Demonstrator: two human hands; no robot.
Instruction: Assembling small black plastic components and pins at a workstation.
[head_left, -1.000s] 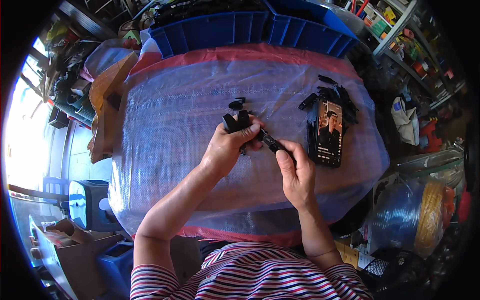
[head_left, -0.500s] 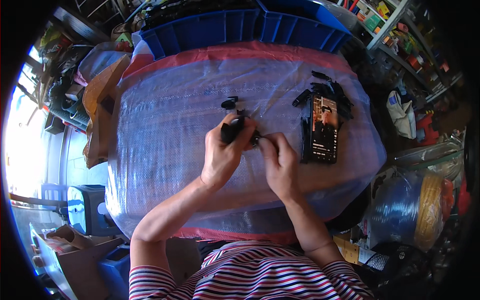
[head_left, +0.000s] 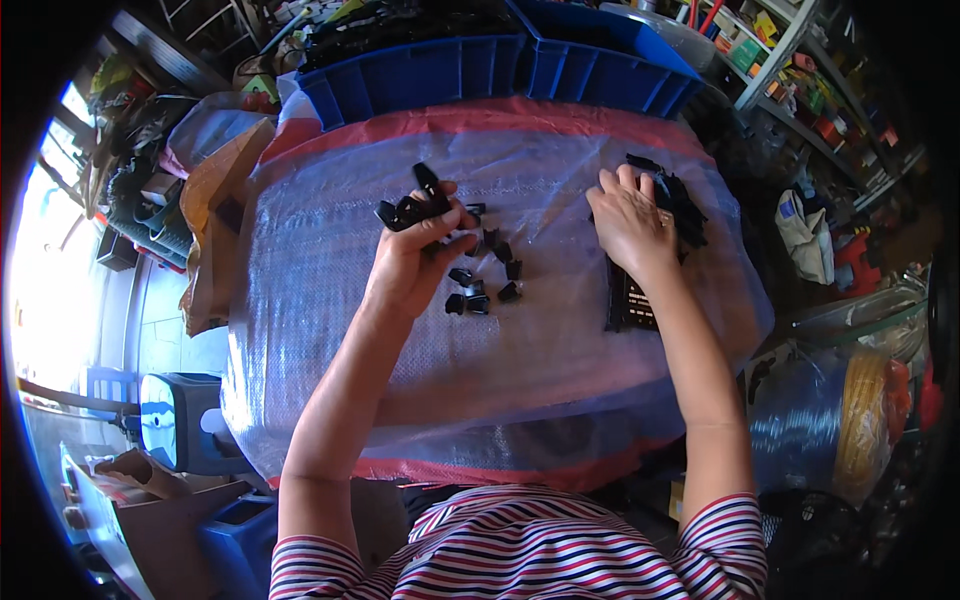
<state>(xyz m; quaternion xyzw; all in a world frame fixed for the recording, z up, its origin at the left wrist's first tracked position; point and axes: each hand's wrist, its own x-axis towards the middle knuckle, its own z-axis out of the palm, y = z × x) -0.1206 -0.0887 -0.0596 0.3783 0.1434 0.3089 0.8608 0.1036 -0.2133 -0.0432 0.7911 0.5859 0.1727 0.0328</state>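
My left hand [head_left: 405, 255] is raised over the left middle of the covered surface, closed around several black plastic pieces [head_left: 428, 182] that stick out past its fingers. Just to its right lie several small black pieces [head_left: 476, 290], scattered loosely. Over on the right, my right hand [head_left: 635, 220] reaches palm down with its fingers a little apart, at the edge of a pile of longer black pieces [head_left: 686, 207]. Its fingertips partly hide what they touch. Under that hand and wrist, a phone [head_left: 638, 306] is mostly covered, with only its lower screen showing.
Blue plastic bins [head_left: 420, 75] stand along the far edge, the left one filled with dark pieces. Translucent woven sheeting [head_left: 330, 270] with red bands covers the work surface. A brown paper sack [head_left: 212, 230] leans at the left, and a wrapped yellow-and-clear roll [head_left: 858, 420] sits at the right.
My hands have parted: the left moved up and left with the black pieces, the right moved up and right to the pile. Small black pieces hidden before now show between them.
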